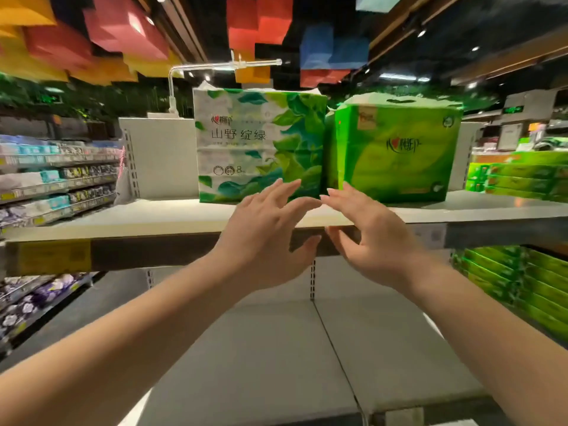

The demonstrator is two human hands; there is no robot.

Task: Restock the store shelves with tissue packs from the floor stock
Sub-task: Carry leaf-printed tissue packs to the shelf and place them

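Observation:
Two tissue packs stand side by side on the top shelf (pixel 123 219). The left one is a white pack with green leaves (pixel 246 139); the right one is a bright green pack (pixel 396 149). They touch at their inner edges. My left hand (pixel 270 232) is raised in front of the white pack's lower right corner, fingers spread and relaxed, holding nothing. My right hand (pixel 368 232) is raised in front of the green pack's lower left corner, fingers loose, also holding nothing. Whether the fingertips touch the packs cannot be told.
Below the top shelf runs a lower grey shelf (pixel 276 348) with a seam down its middle. Green tissue packs (pixel 507 272) are stacked at its right end. More stacked green packs (pixel 519 176) sit at the far right. An aisle of shelved goods (pixel 58 179) runs on the left.

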